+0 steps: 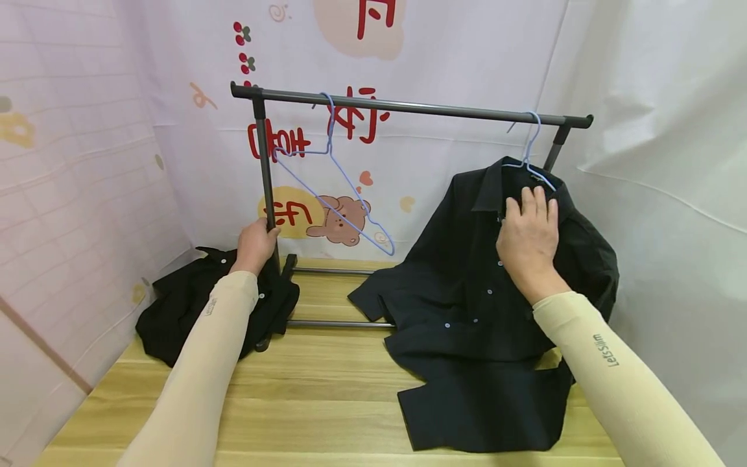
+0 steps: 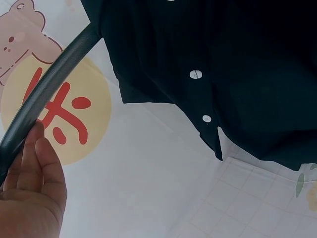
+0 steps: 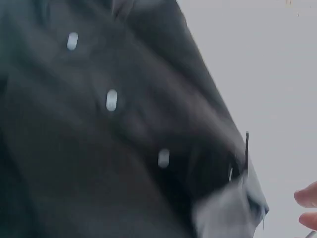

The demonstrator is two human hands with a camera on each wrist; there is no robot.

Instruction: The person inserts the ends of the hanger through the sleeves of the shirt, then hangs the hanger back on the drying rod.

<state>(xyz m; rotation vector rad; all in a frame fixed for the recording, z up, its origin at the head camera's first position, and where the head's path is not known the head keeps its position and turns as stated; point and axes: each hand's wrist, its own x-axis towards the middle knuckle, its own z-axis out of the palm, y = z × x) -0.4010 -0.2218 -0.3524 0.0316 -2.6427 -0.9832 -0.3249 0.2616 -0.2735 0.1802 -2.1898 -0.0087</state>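
Note:
My left hand (image 1: 255, 246) grips the dark upright pole (image 1: 265, 168) of a small clothes rack, its fingers (image 2: 49, 158) curled against the tube in the left wrist view. My right hand (image 1: 530, 237) is in front of a black button-up shirt (image 1: 443, 266) near its collar, fingers loosely straight. The shirt hangs from a blue wire hanger (image 1: 532, 139) hooked on the rack's bar (image 1: 420, 109), its lower part spread on the table. In the right wrist view, two fingertips (image 3: 308, 196) show at the edge, apart from the blurred shirt.
A bare blue hanger (image 1: 350, 181) dangles at the bar's left end. Another black shirt (image 1: 181, 305) lies bunched at the left, partly behind my left forearm. The rack stands on a wooden table (image 1: 321, 395) before a printed white curtain (image 1: 438, 65).

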